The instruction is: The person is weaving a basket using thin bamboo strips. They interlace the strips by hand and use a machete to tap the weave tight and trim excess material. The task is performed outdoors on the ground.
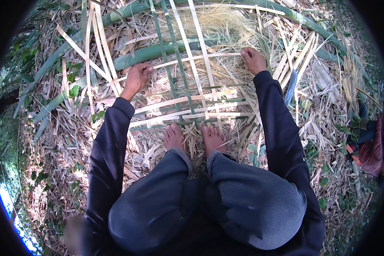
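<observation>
A pale bamboo strip (226, 55) runs crosswise between my hands. My left hand (136, 80) pinches it near its left part, and my right hand (254, 61) is closed round its right end. The strip crosses two green lengthwise strips (172, 77) and two pale ones (199, 80). Closer to my bare feet, several pale and green cross strips (166, 103) interlace with these same lengthwise strips in an open lattice. A gap separates the held strip from that woven part. My toes are at the lattice's near edge.
Thick green bamboo poles (145, 54) lie beyond and left. Loose strips (102, 38) lean at the left, with more strips (305, 51) at right. A blue blade-shaped object (291, 87) stands beside my right sleeve. Shavings cover the ground. Another person's reddish clothing (371, 149) shows far right.
</observation>
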Demonstrator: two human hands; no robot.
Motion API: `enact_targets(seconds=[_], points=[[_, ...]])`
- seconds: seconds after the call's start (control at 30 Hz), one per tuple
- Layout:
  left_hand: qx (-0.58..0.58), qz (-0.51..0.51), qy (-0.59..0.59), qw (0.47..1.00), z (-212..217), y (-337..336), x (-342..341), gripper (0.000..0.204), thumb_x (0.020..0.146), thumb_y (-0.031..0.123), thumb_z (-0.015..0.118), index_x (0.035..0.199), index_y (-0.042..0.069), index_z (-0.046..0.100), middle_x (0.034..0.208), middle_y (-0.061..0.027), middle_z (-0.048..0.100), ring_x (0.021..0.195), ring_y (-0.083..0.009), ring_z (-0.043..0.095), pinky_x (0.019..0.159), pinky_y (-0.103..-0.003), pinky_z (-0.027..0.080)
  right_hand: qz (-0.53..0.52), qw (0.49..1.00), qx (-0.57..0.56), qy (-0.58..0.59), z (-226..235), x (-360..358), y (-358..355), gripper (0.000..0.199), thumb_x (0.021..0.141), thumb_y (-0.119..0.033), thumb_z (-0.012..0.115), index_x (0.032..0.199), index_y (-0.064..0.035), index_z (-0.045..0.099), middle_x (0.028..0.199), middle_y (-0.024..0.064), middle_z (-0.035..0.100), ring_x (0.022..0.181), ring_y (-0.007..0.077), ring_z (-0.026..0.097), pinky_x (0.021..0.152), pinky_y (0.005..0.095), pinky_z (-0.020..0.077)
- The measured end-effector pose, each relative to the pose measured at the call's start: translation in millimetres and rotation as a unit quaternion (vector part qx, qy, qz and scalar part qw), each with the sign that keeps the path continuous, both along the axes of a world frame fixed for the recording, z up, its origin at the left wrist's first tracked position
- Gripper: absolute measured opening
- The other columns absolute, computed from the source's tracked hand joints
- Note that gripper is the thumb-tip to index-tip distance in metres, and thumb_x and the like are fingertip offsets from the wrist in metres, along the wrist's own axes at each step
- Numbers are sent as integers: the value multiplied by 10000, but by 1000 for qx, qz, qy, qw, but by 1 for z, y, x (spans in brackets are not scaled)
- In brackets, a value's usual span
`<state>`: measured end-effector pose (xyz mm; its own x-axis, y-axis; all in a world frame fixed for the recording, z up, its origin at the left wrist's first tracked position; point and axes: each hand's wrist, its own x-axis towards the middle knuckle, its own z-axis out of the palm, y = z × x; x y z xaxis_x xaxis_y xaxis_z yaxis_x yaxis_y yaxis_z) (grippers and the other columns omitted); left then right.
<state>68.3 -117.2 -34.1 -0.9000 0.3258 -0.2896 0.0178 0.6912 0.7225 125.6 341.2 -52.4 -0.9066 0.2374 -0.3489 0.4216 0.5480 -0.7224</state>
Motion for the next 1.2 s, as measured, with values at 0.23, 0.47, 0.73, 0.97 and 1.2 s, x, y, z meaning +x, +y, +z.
enact_targets(seconds=[0.23, 0.47, 0.73, 0.97, 1.2], points=[[-33, -1, -52, 998, 11, 2, -2, 254, 975, 213, 634, 1049, -24, 687, 880, -93, 690, 800, -156, 594, 801, -311, 478, 5, 1000, 1, 16, -5, -1, 3, 251, 939, -259, 642, 992, -17, 688, 752, 89, 638, 684, 199, 582, 683, 351, 464], [-40, 34, -48, 997, 5, -16, 5, 284, 967, 240, 646, 1087, -15, 686, 917, -116, 706, 837, -163, 621, 815, -314, 482, 49, 998, 27, 20, -4, -13, -10, 265, 930, -284, 652, 970, -24, 684, 750, 123, 645, 676, 245, 595, 674, 369, 469], [-93, 22, -50, 994, 19, -12, 3, 332, 964, 295, 646, 1104, -3, 684, 950, -145, 711, 864, -220, 654, 828, -335, 492, -164, 966, 188, 64, 18, -11, 21, 253, 916, -228, 596, 917, 7, 690, 906, 213, 701, 829, 363, 658, 796, 429, 506], [-74, 27, 5, 997, 37, 22, 4, 286, 950, 298, 635, 1078, 53, 709, 871, -174, 711, 817, -331, 685, 791, -401, 512, 42, 941, 176, 287, 85, -10, -46, 108, 919, -113, 610, 942, -18, 655, 930, 157, 644, 916, 333, 606, 833, 421, 485], [-84, -11, -14, 996, 33, 56, 1, 223, 948, 213, 608, 1047, 44, 714, 888, -219, 695, 844, -398, 661, 803, -444, 498, 245, 914, 276, 170, 42, -24, -111, 188, 972, -222, 534, 993, -62, 631, 968, 138, 654, 936, 342, 595, 876, 457, 461]])
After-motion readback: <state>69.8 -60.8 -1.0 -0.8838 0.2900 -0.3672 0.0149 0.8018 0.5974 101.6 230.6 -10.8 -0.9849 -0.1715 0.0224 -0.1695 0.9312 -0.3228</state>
